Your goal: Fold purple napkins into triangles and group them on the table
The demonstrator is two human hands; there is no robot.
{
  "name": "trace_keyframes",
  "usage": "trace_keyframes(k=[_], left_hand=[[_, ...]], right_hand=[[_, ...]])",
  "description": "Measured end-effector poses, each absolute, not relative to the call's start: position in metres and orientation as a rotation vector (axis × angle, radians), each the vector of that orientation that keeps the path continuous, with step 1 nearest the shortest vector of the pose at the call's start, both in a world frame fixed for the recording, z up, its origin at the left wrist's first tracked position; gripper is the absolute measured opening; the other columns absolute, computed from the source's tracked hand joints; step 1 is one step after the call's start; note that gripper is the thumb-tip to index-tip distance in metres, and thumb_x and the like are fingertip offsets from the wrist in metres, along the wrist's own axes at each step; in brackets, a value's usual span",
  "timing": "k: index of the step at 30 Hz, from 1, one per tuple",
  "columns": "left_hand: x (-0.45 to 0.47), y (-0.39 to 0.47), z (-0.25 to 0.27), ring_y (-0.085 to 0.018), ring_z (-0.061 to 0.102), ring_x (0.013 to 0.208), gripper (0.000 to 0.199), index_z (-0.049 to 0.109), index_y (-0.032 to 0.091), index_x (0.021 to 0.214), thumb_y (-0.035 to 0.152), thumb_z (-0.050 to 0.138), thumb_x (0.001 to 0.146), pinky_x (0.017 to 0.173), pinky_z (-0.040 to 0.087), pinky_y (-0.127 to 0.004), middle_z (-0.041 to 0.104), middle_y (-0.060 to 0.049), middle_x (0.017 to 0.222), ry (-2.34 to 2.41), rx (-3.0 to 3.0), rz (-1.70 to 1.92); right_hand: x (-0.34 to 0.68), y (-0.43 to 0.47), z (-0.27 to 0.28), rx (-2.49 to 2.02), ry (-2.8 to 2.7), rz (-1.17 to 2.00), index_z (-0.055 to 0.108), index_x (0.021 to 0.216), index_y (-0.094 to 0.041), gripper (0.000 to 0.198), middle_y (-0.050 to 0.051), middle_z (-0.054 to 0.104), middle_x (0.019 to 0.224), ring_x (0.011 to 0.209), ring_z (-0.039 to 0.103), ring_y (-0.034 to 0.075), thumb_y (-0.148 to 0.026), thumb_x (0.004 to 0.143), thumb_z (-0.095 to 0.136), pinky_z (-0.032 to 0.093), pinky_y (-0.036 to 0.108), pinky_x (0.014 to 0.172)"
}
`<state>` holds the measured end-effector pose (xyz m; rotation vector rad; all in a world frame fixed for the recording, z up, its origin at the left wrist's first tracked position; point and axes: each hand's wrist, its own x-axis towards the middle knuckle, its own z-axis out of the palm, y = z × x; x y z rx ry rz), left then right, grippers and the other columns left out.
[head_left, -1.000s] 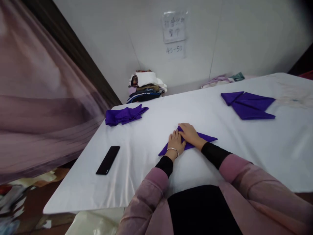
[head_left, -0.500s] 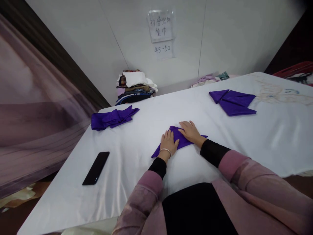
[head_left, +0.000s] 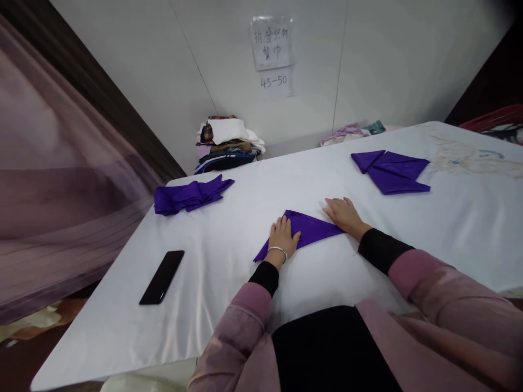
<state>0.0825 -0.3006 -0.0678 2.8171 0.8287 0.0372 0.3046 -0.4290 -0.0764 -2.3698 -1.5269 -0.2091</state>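
A purple cloth napkin point(head_left: 309, 227), folded into a flat triangle, lies in front of me. Across its left half my left hand point(head_left: 281, 238) rests flat with the fingers spread, a bracelet at the wrist. My right hand point(head_left: 346, 215) is over the napkin's right tip, palm down and open, partly hiding that corner. Two more purple pieces are nearby: a folded napkin point(head_left: 402, 173) with pointed ends at the right, and a long bunched purple cloth point(head_left: 190, 195) at the left.
The table is covered by a white satin cloth point(head_left: 212, 305). A black phone point(head_left: 162, 277) lies at left. Behind the far edge stand a stack of folded clothes point(head_left: 226, 144) and more fabric point(head_left: 347, 134). A sheer curtain point(head_left: 61, 179) hangs at left; handwritten papers point(head_left: 273, 51) are on the wall.
My right hand has slid right across the napkin from near its middle to its right tip. My left hand stays on the left half. The view has shifted slightly.
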Motion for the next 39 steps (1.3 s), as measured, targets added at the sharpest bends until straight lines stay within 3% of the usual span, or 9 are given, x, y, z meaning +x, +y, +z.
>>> trace_keyframes(k=[5,12,17,28,35,39], left_hand=[[0.082,-0.302,-0.070,-0.027,0.015,0.139,0.062,0.031,0.010,0.141,0.047,0.029,0.091,0.113,0.014,-0.046,0.025,-0.014,0.150,0.820,2.827,0.073],[0.083,-0.303,-0.074,-0.027,0.012,0.140,0.059,0.023,0.013,0.144,0.035,0.031,0.090,0.113,0.013,-0.047,0.020,-0.010,0.152,0.810,2.882,-0.007],[0.083,-0.304,-0.070,-0.026,0.014,0.140,0.066,0.018,0.010,0.145,0.043,0.030,0.089,0.114,0.014,-0.045,0.021,-0.011,0.152,0.834,2.832,0.039],[0.036,-0.295,-0.073,-0.024,0.009,0.141,0.066,0.022,0.014,0.144,0.054,0.019,0.091,0.114,0.011,-0.050,0.017,-0.008,0.153,1.022,2.792,0.000],[-0.054,-0.285,-0.070,-0.026,0.017,0.139,0.057,0.036,0.016,0.138,0.048,0.036,0.092,0.113,0.015,-0.050,0.025,-0.011,0.150,1.469,2.565,0.111],[-0.084,-0.291,-0.072,-0.023,0.031,0.134,0.031,0.058,0.022,0.116,0.035,0.046,0.091,0.111,0.023,-0.048,0.047,-0.006,0.138,1.564,2.374,0.404]], right_hand=[[0.278,-0.421,-0.059,-2.243,-1.538,-0.197,0.048,0.129,-0.015,0.047,0.015,0.052,0.132,0.127,0.040,0.027,-0.039,0.095,0.028,0.022,0.050,0.106],[0.203,-0.374,-0.053,-1.807,-2.060,0.168,0.031,0.143,-0.019,0.064,0.011,0.031,0.148,0.138,0.021,0.025,-0.055,0.091,0.033,0.019,0.046,0.110],[0.220,-0.357,-0.075,-1.977,-1.984,0.275,0.031,0.143,-0.015,0.070,0.015,0.030,0.148,0.137,0.021,0.027,-0.060,0.090,0.028,0.017,0.050,0.110],[0.229,-0.359,-0.085,-2.002,-2.088,0.127,0.033,0.143,-0.017,0.073,0.012,0.031,0.148,0.137,0.023,0.026,-0.064,0.089,0.020,0.020,0.048,0.109],[0.232,-0.359,-0.089,-2.022,-2.119,0.125,0.030,0.144,-0.016,0.075,0.012,0.029,0.149,0.137,0.022,0.027,-0.064,0.088,0.018,0.020,0.048,0.110],[0.233,-0.360,-0.091,-2.018,-2.128,0.085,0.031,0.143,-0.017,0.073,0.012,0.030,0.149,0.137,0.023,0.027,-0.063,0.089,0.017,0.023,0.049,0.108]])
